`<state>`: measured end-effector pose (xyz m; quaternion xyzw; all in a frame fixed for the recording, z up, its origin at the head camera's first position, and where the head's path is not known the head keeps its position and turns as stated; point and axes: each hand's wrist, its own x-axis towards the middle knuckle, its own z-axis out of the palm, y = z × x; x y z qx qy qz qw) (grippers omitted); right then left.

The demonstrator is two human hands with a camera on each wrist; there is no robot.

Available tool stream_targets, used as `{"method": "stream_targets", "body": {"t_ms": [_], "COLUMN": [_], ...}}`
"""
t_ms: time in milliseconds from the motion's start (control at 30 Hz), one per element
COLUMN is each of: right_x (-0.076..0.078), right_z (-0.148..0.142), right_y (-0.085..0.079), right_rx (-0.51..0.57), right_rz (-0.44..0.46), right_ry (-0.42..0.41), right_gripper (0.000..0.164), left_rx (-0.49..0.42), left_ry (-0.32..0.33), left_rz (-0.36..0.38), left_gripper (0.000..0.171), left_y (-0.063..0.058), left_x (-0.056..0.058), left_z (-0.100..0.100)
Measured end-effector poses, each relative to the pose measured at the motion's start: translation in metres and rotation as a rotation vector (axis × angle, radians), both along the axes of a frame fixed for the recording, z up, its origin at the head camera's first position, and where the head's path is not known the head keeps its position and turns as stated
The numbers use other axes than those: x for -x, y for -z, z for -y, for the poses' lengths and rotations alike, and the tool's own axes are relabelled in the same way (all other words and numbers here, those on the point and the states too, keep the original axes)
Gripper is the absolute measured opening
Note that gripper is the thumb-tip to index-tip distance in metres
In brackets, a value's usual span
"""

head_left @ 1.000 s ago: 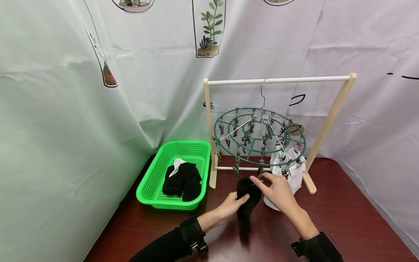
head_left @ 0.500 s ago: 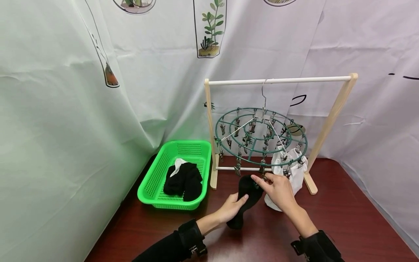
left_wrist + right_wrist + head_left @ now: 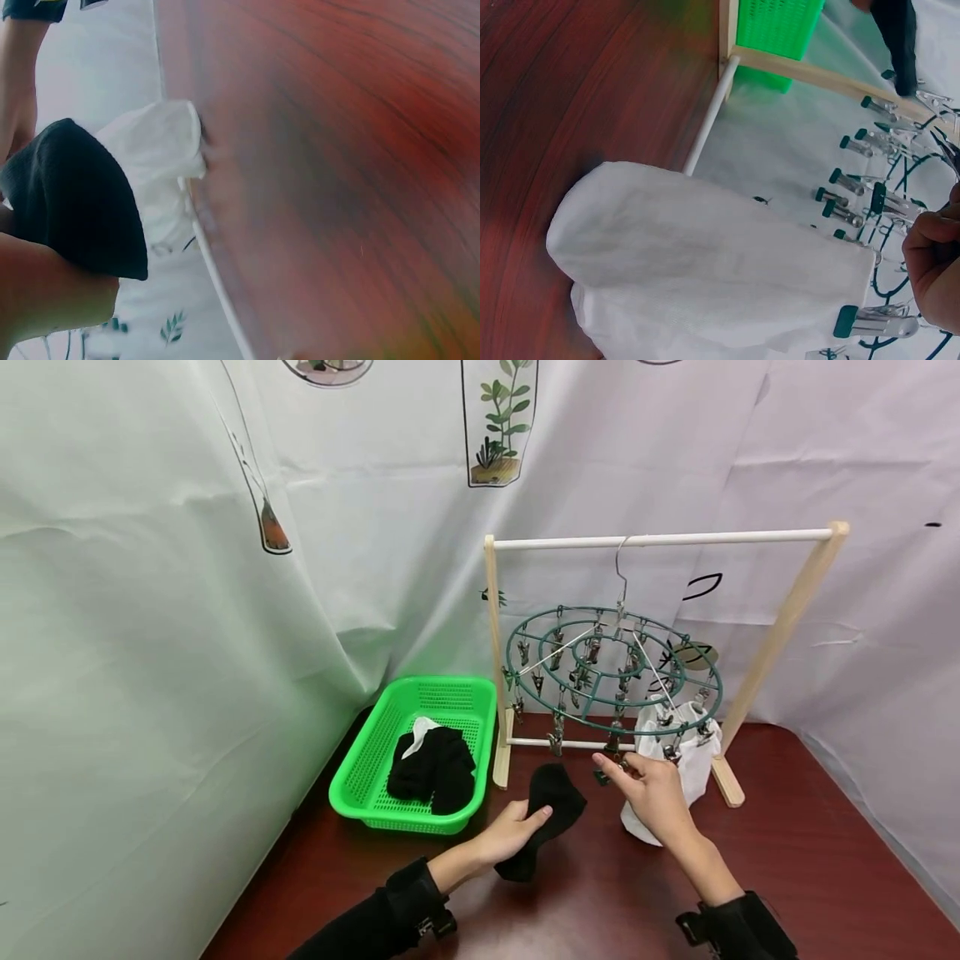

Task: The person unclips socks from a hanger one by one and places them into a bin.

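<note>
My left hand holds a black sock between thumb and fingers, low over the table in the head view. In the left wrist view, the sock spreads out above the fingers. To its right, my right hand pinches a metal clip with green tips under the front rim of the round hanger. The sock is apart from that clip. A white sock hangs from another clip, beside the right hand.
A green basket with black and white cloth stands left. The hanger hooks on a white bar of a wooden stand. Several clips dangle from its rings. A white curtain surrounds the brown table.
The left hand has drawn the black sock left and away from the right hand and its clip. The sock's hanging end has swung left. The head view has shifted slightly.
</note>
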<state>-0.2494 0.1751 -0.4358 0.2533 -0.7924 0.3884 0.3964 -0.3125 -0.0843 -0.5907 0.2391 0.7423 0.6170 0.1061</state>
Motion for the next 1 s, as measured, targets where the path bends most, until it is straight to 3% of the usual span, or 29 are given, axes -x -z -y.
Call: {"method": "stream_targets", "body": {"t_ms": [67,133,233,300,333,367,433,467,533,567,633,667,767,800,867,1000], "right_x": [-0.002,-0.004,0.000,0.003,0.003,0.005,0.000,-0.002,-0.007,-0.009,-0.015,-0.016,-0.018,-0.018,-0.019,-0.018], "right_z": [-0.005,-0.008,-0.014,-0.016,-0.017,-0.018,-0.016,-0.016,-0.014,-0.014,-0.011,-0.011,-0.009,-0.008,-0.006,-0.004], "right_y": [-0.001,-0.002,0.003,0.006,0.007,0.009,0.003,0.001,-0.004,-0.006,-0.011,-0.012,-0.013,-0.014,-0.014,-0.014], "right_rx": [0.005,0.002,0.018,0.025,0.025,0.036,0.029,0.030,0.025,0.022,0.007,0.001,-0.014,-0.018,-0.026,-0.045], "right_rz": [0.041,0.086,0.122,0.138,0.144,0.144,0.175,0.194,0.230,0.248,0.292,0.307,0.343,0.350,0.350,0.327], "right_ry": [0.020,0.030,0.031,0.027,0.024,0.020,0.023,0.026,0.030,0.037,0.052,0.059,0.076,0.078,0.077,0.066], "right_gripper": [0.062,0.060,0.060,0.062,0.063,0.063,0.063,0.062,0.061,0.060,0.060,0.059,0.059,0.058,0.058,0.058], "left_rx": [0.003,0.035,0.063,0.103,0.113,0.154,0.287,0.342,0.483,0.568,0.678,0.736,0.900,0.939,1.027,1.169], "left_ry": [-0.016,-0.068,-0.169,-0.261,-0.301,-0.360,-0.469,-0.494,-0.518,-0.520,-0.459,-0.415,-0.300,-0.258,-0.180,-0.036], "left_rz": [-0.071,-0.130,-0.215,-0.230,-0.239,-0.262,-0.255,-0.263,-0.282,-0.287,-0.243,-0.254,-0.219,-0.202,-0.204,-0.120], "left_gripper": [0.037,0.040,0.038,0.039,0.038,0.039,0.043,0.046,0.046,0.044,0.043,0.042,0.042,0.043,0.045,0.048], "left_y": [-0.019,-0.050,-0.072,-0.071,-0.063,-0.056,-0.054,-0.049,-0.054,-0.072,-0.090,-0.093,-0.091,-0.074,-0.050,-0.023], "left_x": [-0.007,-0.015,-0.004,0.025,0.047,0.067,0.098,0.119,0.133,0.121,0.112,0.111,0.117,0.136,0.162,0.191], "left_z": [0.012,0.024,0.047,0.067,0.080,0.093,0.115,0.128,0.145,0.144,0.146,0.147,0.150,0.158,0.171,0.188]}}
